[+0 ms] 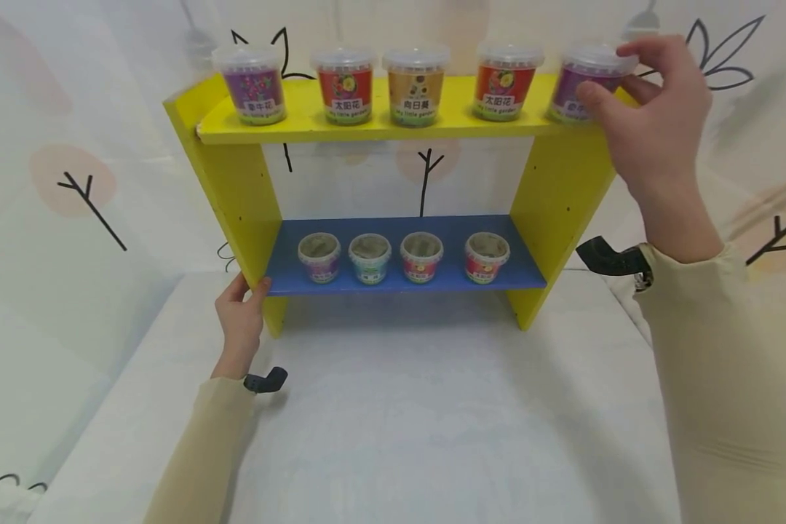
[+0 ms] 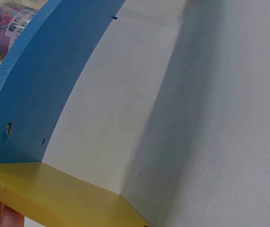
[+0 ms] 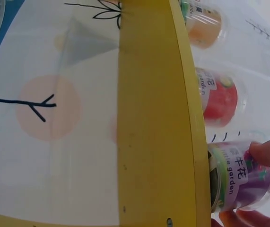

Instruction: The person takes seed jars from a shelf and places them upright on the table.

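At the right end of the yellow top shelf (image 1: 367, 132), my right hand (image 1: 661, 116) grips a purple-labelled lidded plastic cup (image 1: 579, 84). In the right wrist view, thumb and fingers lie around this purple cup (image 3: 243, 177), whose base is at the shelf board. Low on the left, my left hand (image 1: 242, 313) holds the yellow side panel (image 1: 236, 204), with the thumb at the blue lower shelf's corner. Only its fingertips (image 2: 4, 215) show in the left wrist view, against the yellow panel.
Along the top stand another purple cup (image 1: 255, 91), two red cups (image 1: 345, 91) and an orange cup (image 1: 415, 91). Several smaller-looking cups (image 1: 370, 262) line the blue shelf (image 1: 393, 224). The rack stands on a white-covered table (image 1: 399, 407), before a patterned backdrop (image 1: 72, 240).
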### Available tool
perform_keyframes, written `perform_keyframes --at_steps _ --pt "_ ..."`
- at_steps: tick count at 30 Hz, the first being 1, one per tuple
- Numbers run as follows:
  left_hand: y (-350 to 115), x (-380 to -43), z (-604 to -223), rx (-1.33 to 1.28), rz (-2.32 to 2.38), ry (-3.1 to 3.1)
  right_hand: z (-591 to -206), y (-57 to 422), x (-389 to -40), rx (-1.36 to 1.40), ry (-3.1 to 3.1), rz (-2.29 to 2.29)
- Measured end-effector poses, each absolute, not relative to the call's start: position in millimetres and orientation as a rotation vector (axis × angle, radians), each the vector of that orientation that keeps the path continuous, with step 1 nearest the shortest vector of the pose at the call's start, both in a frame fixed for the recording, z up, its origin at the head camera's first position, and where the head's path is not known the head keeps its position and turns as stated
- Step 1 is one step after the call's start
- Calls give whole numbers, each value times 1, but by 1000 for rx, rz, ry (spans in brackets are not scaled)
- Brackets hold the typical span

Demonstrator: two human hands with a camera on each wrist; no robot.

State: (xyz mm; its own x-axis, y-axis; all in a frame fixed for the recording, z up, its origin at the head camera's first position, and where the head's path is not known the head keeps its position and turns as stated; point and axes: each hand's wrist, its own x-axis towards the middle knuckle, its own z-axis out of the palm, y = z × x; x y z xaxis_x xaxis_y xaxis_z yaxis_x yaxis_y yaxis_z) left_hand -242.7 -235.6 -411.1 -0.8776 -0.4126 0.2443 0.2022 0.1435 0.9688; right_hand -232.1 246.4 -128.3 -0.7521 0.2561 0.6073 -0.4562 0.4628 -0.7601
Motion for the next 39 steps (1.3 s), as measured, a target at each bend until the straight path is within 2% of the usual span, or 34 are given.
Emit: perform_keyframes --at_steps 12,29,39 --pt "-233 -240 -409 197 -1770 -1989 -133 251 -218 216 -1926 1358" --pt "-234 -242 -411 222 -1765 -1984 -156 260 -191 468 -1721 1321" --pt "-233 -241 -411 202 -1771 -1972 -181 257 -172 393 -1829 1420"
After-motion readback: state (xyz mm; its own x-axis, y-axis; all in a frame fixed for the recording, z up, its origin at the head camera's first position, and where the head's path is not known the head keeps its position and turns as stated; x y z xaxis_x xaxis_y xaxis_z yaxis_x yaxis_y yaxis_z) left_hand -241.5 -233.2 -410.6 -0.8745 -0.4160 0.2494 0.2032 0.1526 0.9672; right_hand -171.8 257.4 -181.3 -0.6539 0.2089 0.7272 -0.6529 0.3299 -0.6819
